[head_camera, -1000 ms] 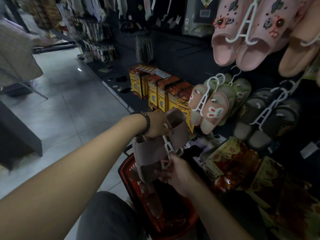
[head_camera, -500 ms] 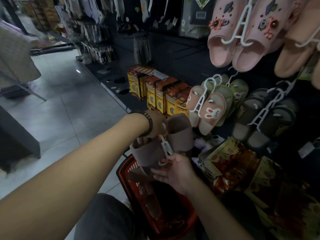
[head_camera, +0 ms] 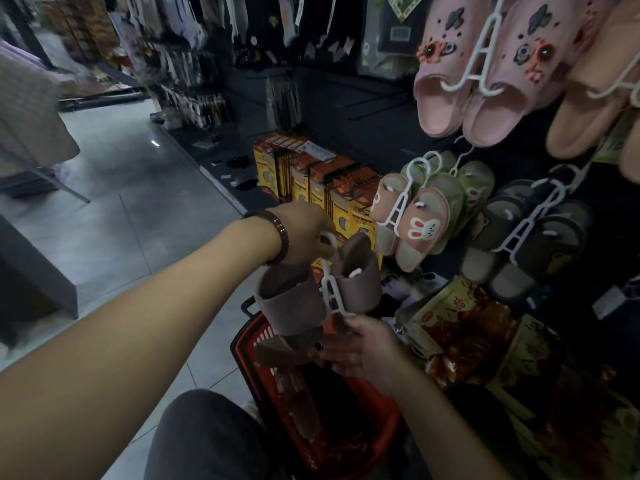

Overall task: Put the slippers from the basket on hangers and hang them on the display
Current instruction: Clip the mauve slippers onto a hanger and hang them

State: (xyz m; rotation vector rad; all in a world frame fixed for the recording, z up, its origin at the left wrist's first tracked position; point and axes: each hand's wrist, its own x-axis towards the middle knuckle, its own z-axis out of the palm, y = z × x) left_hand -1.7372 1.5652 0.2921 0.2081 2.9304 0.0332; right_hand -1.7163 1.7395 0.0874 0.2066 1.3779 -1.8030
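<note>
- Head camera: left hand [head_camera: 304, 233] pinches the white hanger [head_camera: 329, 287] by its hook, so the brown slippers [head_camera: 294, 303] dangle clipped on either side.
- Right hand [head_camera: 367, 351] sits beneath, fingers loosely spread, brushing the soles. I'd say it's steadying the swing.
- The pair hangs above the red basket [head_camera: 247, 341], near the bunny slippers [head_camera: 415, 225] on the display [head_camera: 346, 109].

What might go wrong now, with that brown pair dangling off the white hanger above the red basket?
The left hand grips the white plastic hanger at its thin hook, so the load may swing or slip free. The lower brown fabric slipper hangs tilted; it might slide off into the red plastic basket. The pink bunny slippers hang close by and may get knocked.
</note>
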